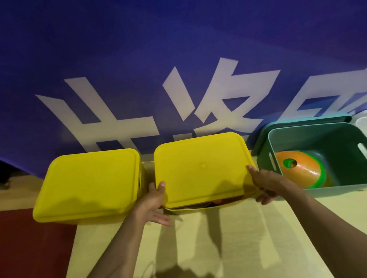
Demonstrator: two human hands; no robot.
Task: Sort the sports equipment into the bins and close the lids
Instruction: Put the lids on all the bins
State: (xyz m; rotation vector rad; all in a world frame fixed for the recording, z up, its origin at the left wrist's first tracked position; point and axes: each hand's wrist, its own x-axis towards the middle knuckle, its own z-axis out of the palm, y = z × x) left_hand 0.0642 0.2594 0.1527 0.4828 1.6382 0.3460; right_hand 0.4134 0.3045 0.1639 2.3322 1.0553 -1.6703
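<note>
Both hands, left hand (pixel 155 198) and right hand (pixel 265 181), grip the near corners of the rectangular yellow plastic lid (pixel 201 168), thumbs on top, seating it on the middle yellow bin (pixel 207 206), near edge still gapped; at three o'clock, the green bin (pixel 348 184) sits open with orange cones (pixel 302 170).

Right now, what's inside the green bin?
The green bin is open and holds a stack of orange and green disc cones leaning at its left side. Its green lid stands behind it. Whatever lies beneath the stack is hidden.
</note>
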